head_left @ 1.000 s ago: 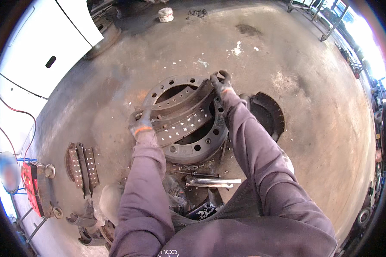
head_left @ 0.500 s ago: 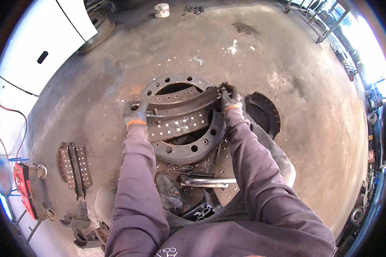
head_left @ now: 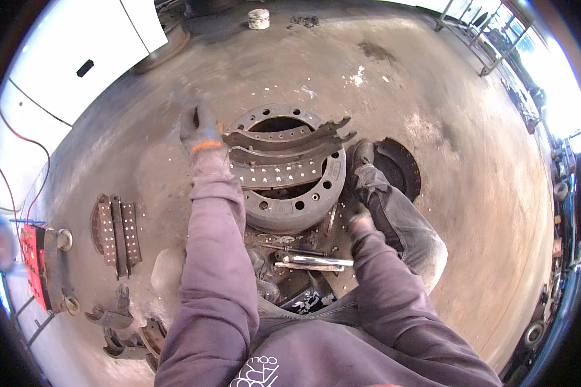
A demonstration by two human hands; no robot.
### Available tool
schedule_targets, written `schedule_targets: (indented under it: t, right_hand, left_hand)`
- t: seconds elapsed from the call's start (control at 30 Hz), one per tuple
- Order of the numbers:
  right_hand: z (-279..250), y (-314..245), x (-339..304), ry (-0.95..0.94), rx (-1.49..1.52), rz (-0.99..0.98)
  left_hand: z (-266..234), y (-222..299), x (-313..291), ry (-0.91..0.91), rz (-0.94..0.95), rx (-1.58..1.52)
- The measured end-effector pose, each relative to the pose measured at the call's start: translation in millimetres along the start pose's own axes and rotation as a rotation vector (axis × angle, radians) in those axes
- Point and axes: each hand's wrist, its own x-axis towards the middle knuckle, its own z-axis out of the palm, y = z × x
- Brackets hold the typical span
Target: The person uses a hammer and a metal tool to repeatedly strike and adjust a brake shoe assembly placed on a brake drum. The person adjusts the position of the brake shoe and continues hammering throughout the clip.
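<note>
— Gripped how, with the left hand?

— Couldn't tell. Caught blurred at the left tip of the brake shoe, with gloved fingers raised. Closed on the metal or just coming off it: impossible to say.

— And with the right hand?

— Let go of the shoe's right end within the last second. Dropped to the lower right of the brake drum, close against its rim. Too dark there to read the fingers; nothing seen in them.

— Meant what for the work?

— Judged as a set-down. Left lying flat across the top of the drum, forked end poking past the right rim, no longer carried two-handed.

— Room to move, biggest first?

— Plenty of bare concrete floor beyond the drum and far to its right. Hemmed in at the upper left of the drum by a white vehicle panel. Blocked just right of the drum by a dark disc and a bent knee. Found spare brake shoes in a row well left of the drum. Cluttered just below the drum with a chrome tool and small dark parts.

— Edges to mind?

— Overhung at both rims of the drum by the shoe's tips. Likely to snag a sleeve there.
</note>
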Motion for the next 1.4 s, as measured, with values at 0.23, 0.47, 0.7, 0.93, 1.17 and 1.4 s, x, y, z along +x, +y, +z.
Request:
schedule_targets:
  t: [0.23, 0.47, 0.7, 0.93, 1.17, 1.4]
  right_hand:
    - [136.1, 49.9, -56.1, -0.493, -0.783, -0.274]
    - [142.1, 25.0, -47.2, -0.486, -0.669, -0.374]
    - [5.5, -63.7, -78.5, -0.336, -0.87, -0.766]
    - [-168.0, -108.0, -99.8, -0.421, -0.461, -0.583]
    - [-153.0, -85.4, -96.1, -0.246, 0.845, -0.302]
    - [-183.6, -44.7, -76.4, -0.3, 1.278, 0.102]
  left_hand:
    - [-21.7, 98.9, -122.0, -1.006, -0.022, 0.495]
    - [-89.1, -41.4, -224.0, -1.723, -0.425, 1.588]
    - [-88.1, -2.5, -288.7, -1.998, -0.321, 1.534]
    - [-88.3, -82.5, -309.3, -1.847, -0.375, 1.568]
    - [-13.9, -186.6, -385.4, -1.689, -0.425, 1.56]
    - [-20.3, -195.1, -407.9, -1.672, -0.228, 1.536]
